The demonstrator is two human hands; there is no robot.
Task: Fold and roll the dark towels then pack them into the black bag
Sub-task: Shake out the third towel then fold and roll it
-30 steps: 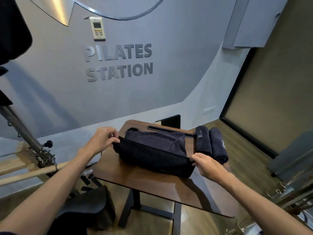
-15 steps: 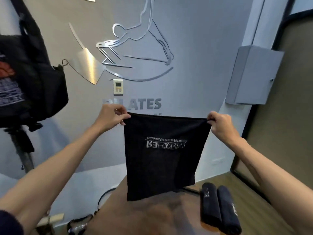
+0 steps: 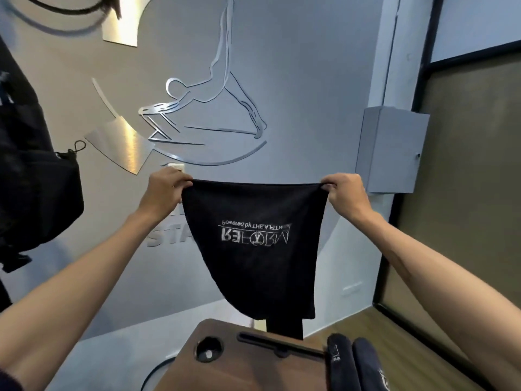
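We see black bag (image 3: 33,176) cut by left frame edge, contents unreadable. Two rolled towels (image 3: 355,365) at tabletop (image 3: 248,371) right edge cropped by bottom frame edge. Held towel (image 3: 253,244) hides wall lettering; its print blurred at right end.

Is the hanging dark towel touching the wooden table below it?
Apart. The head view shows the dark towel, held by both hands, ending above the wooden table, with wall visible between them.
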